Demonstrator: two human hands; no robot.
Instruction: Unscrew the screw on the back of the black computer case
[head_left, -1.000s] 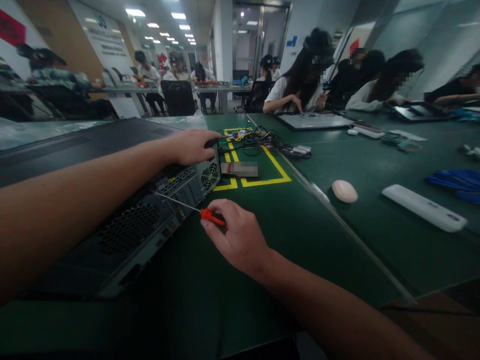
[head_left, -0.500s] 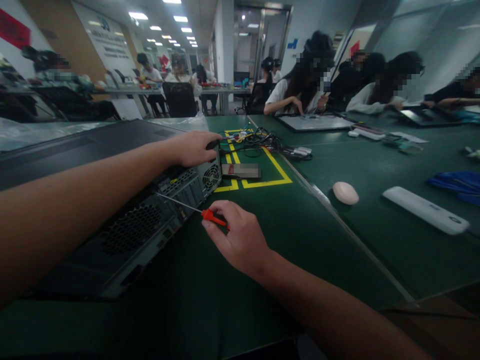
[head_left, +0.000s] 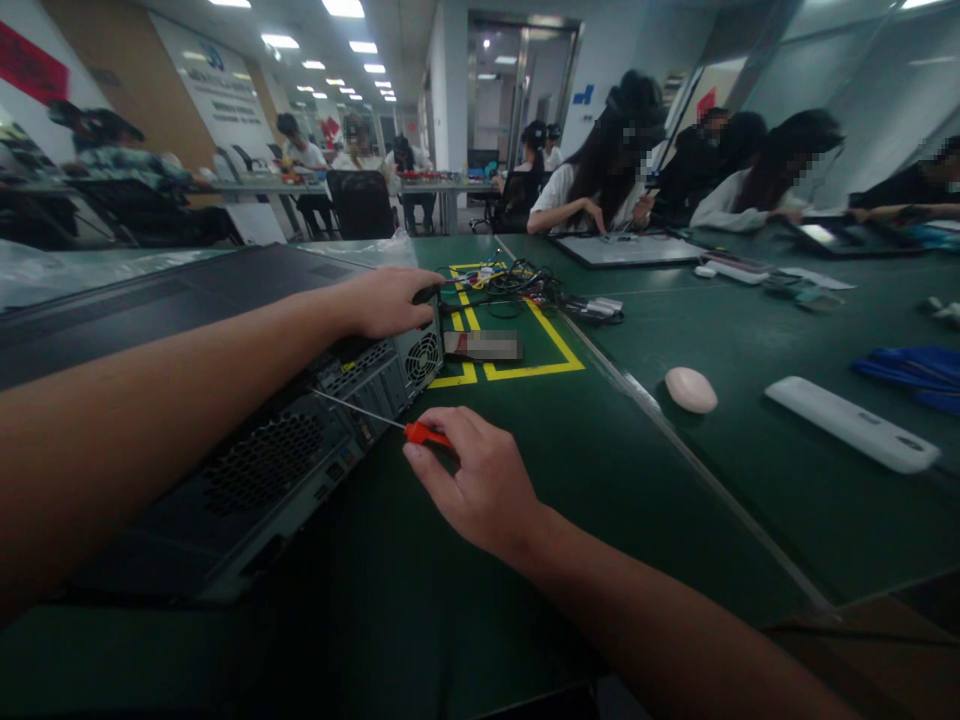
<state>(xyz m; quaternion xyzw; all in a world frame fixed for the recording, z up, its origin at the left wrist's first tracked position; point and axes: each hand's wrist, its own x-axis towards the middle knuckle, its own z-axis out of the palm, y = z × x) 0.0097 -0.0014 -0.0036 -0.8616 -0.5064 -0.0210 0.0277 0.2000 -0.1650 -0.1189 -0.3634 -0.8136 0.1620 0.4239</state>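
Note:
A black desktop computer case [head_left: 225,300] lies on its side on the green table, its rear panel with vents and ports turned toward me. My left hand [head_left: 394,300] is on its far rear corner, thumb over the edge and fingers across the top. Something dark shows between thumb and forefinger, perhaps the case edge. In my right hand [head_left: 480,480] is a screwdriver [head_left: 424,433] with an orange-red handle, pinched between thumb and fingers. Its long thin shaft points left, and the tip meets the rear panel below my left forearm. The screw, if any, is too small to see.
Beyond the case lies a tangle of cables [head_left: 532,285] over yellow tape marks [head_left: 536,372]. To the right are a pale rounded object [head_left: 691,390], a white elongated device [head_left: 851,423] and a blue bundle [head_left: 911,375]. Co-workers sit across the table.
Almost nothing differs. The view has tilted slightly; both hands, the screwdriver and the case keep their places relative to each other.

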